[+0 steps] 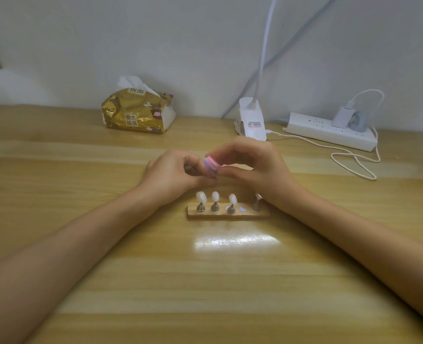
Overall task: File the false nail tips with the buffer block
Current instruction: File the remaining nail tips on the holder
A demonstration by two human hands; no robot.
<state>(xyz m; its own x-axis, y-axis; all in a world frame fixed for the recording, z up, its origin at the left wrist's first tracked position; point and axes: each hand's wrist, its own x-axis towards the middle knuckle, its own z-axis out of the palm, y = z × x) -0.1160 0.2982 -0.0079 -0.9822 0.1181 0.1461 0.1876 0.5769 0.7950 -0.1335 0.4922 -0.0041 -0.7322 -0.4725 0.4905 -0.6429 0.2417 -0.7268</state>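
Both bare forearms come in from the bottom corners and meet mid-surface (205, 281), which is light wood grain with a glare patch.

Right hand (257, 167): grip pinches the buffer block (211, 165) between thumb below and fingertips on top. The block is held in the air just behind the stand, between the two hands. It shows pink and purple layers. Only a short end is visible, and it faces left and slightly down toward the left hand. The rest is under the fingers, so its long axis is unclear, probably roughly left-right.

Left hand (170, 175): grip is curled tight on a small dark piece (188, 169) right at the block's end. It's too blurred to identify.

The wooden stand (228, 215) lies left-right just in front of the hands. Three pale nail tips (215, 195) stand upright on metal pegs. One slot shows a bare round disc (242, 209). A further peg (257, 204) at the right is half hidden by the right wrist.

Back edge, against the wall:
- gold tissue pack (138, 112), printed "原木纯品"
- white clip lamp base (252, 120), label unreadable
- white power strip (329, 131) with a charger (340, 116) plugged in
- white cable (354, 158) looping on the surface
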